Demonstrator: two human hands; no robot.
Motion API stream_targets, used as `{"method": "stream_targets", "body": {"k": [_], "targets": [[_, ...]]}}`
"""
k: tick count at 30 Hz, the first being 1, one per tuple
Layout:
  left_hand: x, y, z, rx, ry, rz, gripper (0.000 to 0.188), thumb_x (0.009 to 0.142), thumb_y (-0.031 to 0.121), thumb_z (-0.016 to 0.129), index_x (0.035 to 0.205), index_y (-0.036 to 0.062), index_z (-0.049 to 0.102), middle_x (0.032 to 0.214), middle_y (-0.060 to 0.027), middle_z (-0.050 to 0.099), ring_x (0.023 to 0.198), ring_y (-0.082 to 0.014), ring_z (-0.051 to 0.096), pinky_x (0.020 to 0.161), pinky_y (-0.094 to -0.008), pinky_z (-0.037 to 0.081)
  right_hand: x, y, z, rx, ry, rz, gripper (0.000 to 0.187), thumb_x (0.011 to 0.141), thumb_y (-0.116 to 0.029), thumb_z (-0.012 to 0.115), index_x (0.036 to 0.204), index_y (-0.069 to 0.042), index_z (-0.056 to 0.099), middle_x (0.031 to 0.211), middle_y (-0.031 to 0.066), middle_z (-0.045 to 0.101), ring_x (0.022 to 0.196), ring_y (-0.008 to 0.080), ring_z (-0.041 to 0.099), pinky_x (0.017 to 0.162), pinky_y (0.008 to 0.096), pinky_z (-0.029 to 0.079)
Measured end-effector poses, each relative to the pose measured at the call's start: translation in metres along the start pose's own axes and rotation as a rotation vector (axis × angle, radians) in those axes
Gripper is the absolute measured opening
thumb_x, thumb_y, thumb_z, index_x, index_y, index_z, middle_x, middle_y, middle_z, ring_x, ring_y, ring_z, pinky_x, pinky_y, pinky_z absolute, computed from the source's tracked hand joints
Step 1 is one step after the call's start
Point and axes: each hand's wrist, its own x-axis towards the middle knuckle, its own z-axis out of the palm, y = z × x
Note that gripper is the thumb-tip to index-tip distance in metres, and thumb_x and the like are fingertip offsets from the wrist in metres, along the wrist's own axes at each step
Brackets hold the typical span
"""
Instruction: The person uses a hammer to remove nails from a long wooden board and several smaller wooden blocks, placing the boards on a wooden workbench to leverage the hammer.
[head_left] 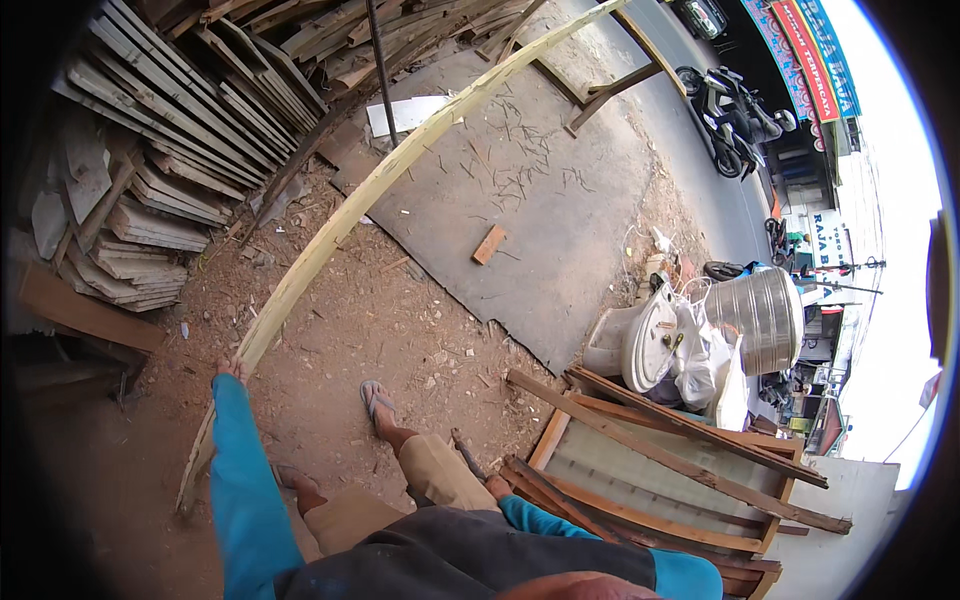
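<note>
My left hand is closed round a long pale wooden plank, at the left. The plank runs from beside my left leg up across the ground to the far top, and looks bowed in this view. My right hand is low by my right leg, partly cut off by my body and sleeve. From it a dark, stick-like thing points away toward the ground; its kind does not show. The fingers look closed round its near end.
Stacked boards fill the left. A dark flat sheet lies ahead with a small wood block and scattered nails. Wooden frames, a white toilet and a ribbed metal drum stand right. A motorcycle is on the road.
</note>
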Motion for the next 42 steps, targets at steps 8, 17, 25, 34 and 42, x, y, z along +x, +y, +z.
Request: {"method": "stream_targets", "body": {"k": [8, 17, 25, 34, 42], "targets": [[-0.177, -0.049, -0.115, 0.397, 0.371, -0.366, 0.032, 0.096, 0.038, 0.062, 0.122, 0.0206, 0.054, 0.077, 0.0014, 0.056, 0.065, -0.0178, 0.057, 0.050, -0.0296, 0.048, 0.062, 0.044, 0.022, 0.073, -0.086, -0.051, 0.038, 0.085, -0.039, 0.060, 0.106, -0.011, 0.074, 0.104, 0.0176, 0.071, 0.099, 0.0366, 0.066, 0.086, 0.0464, 0.053], [-0.358, -0.018, -0.164, 0.838, 0.134, -0.433, 0.026, 0.101, 0.035, 0.050, 0.119, 0.0173, 0.054, 0.065, -0.0025, 0.050, 0.052, -0.0187, 0.049, 0.045, -0.0335, 0.043, -0.025, -0.080, -0.154, 0.461, -0.020, 0.117, 0.064, 0.081, -0.055, 0.062, 0.109, 0.002, 0.069, 0.115, 0.0264, 0.065, 0.109, 0.0404, 0.063, 0.093, 0.0469, 0.049], [-0.321, -0.012, -0.067, 0.887, -0.098, -0.383, 0.022, 0.101, 0.034, 0.052, 0.113, 0.0157, 0.054, 0.066, -0.0034, 0.052, 0.053, -0.0183, 0.051, 0.046, -0.0350, 0.045, 0.002, -0.159, -0.239, 0.543, 0.083, 0.032, 0.059, 0.083, -0.050, 0.063, 0.107, 0.003, 0.067, 0.107, 0.0250, 0.065, 0.099, 0.0388, 0.063, 0.085, 0.0463, 0.049], [-0.157, 0.026, 0.202, 0.705, -0.177, -0.163, 0.024, 0.098, 0.029, 0.061, 0.106, 0.0093, 0.052, 0.076, -0.0083, 0.061, 0.061, -0.0207, 0.061, 0.051, -0.0346, 0.051, 0.053, -0.228, -0.347, 0.661, 0.208, 0.008, 0.054, 0.084, -0.045, 0.063, 0.105, 0.005, 0.064, 0.098, 0.0234, 0.064, 0.089, 0.0369, 0.062, 0.076, 0.0456, 0.049], [-0.127, 0.020, 0.393, 0.784, -0.370, -0.014, 0.025, 0.098, 0.027, 0.061, 0.104, 0.0032, 0.055, 0.079, -0.0103, 0.066, 0.063, -0.0219, 0.066, 0.053, -0.0364, 0.057, 0.079, -0.197, -0.419, 0.785, 0.247, 0.126, 0.050, 0.086, -0.041, 0.063, 0.103, 0.006, 0.062, 0.090, 0.0220, 0.063, 0.080, 0.0352, 0.062, 0.068, 0.0450, 0.048]]}}
